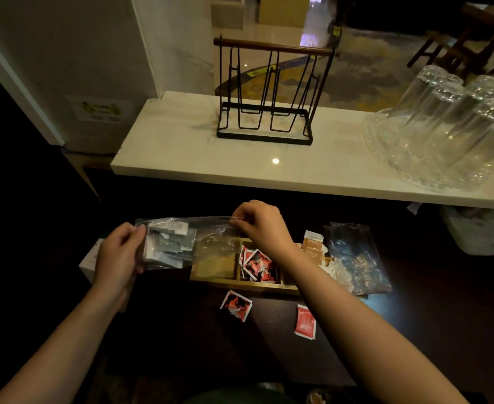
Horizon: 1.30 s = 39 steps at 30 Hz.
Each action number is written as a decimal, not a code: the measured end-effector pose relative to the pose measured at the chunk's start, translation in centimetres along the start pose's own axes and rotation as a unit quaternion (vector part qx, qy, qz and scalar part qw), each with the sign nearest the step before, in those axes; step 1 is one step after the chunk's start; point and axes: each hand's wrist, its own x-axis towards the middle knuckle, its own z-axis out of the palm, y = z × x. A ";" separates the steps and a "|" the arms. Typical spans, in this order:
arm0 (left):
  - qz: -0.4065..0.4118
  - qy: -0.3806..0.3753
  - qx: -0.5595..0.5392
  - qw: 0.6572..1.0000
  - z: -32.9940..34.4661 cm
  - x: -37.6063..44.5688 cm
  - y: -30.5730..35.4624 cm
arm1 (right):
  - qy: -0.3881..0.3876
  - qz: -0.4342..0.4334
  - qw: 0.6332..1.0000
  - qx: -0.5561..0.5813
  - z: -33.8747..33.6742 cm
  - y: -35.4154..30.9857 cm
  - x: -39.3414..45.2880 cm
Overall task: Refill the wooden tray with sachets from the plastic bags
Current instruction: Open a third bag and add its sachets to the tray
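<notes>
Both hands hold a clear plastic bag [211, 240] stretched sideways above the wooden tray [211, 271]. My left hand [120, 255] grips its left end, where grey-white sachets [170, 243] are bunched. My right hand [262, 223] pinches the bag's upper right edge. The tray's left compartment looks bare, its middle one holds red sachets [256, 265], and orange-brown sachets [312, 243] stand at its right, partly hidden by my right forearm. Two red sachets [236, 305] [305, 322] lie loose on the dark counter in front of the tray.
A second, crumpled plastic bag [356, 258] lies right of the tray. A white box [90, 259] sits at the left. On the raised pale shelf [199, 158] stand a black wire rack [269, 94] and upturned glasses on a glass tray [449, 121].
</notes>
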 end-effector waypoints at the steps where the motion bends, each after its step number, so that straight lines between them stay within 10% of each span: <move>1: 0.012 0.005 0.005 1.000 -0.2 0.2 0.3 | -0.008 0.001 1.000 -0.010 0.6 0.4 0.1; 25: 0.235 -0.051 0.201 0.950 3.5 0.0 5.4 | -0.068 0.046 0.989 -0.123 5.0 4.8 -1.0; 39: 0.225 -0.070 0.239 0.942 4.4 0.2 8.5 | -0.040 0.050 0.991 -0.121 4.6 5.0 -1.8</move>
